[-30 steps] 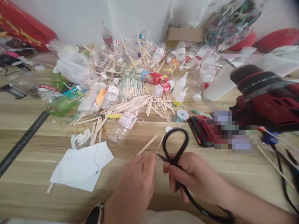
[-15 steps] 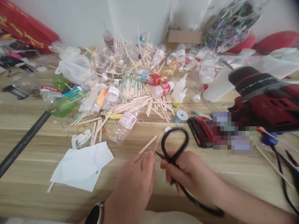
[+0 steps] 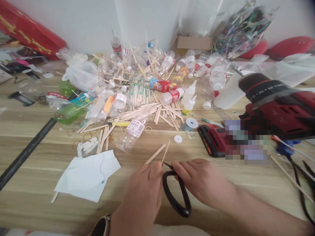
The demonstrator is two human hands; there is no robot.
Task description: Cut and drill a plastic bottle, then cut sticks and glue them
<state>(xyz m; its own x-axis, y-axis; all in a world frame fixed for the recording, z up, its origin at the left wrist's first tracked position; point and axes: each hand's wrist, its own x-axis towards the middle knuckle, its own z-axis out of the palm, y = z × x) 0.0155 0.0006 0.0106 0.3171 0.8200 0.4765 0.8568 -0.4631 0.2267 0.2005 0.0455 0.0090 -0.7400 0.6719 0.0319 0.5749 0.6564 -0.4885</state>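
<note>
My left hand [image 3: 142,188] is closed on a thin wooden strip [image 3: 166,151], which points up past the fingertips. A wider craft stick [image 3: 155,154] sticks out beside the knuckles; I cannot tell whether it is gripped or lies under the hand. My right hand [image 3: 198,180] is wrapped round black-handled scissors [image 3: 176,195]. One handle loop hangs below the fingers, and the dark tip touches or nearly touches the strip at my left fingertips. Beyond the hands lie a white round cap [image 3: 178,139] and a clear plastic bottle [image 3: 131,132].
A heap of craft sticks [image 3: 140,113] and plastic bottles [image 3: 119,100] spreads across the back. At right are a red drill [image 3: 273,101], its battery [image 3: 211,139] and a thread spool [image 3: 191,124]. White paper [image 3: 86,175] and a black bar [image 3: 29,149] lie at left.
My right hand has turned over and the scissors have swung, so the loop that stood above now hangs below. The white cap behind them has come into full view. My left hand stays put.
</note>
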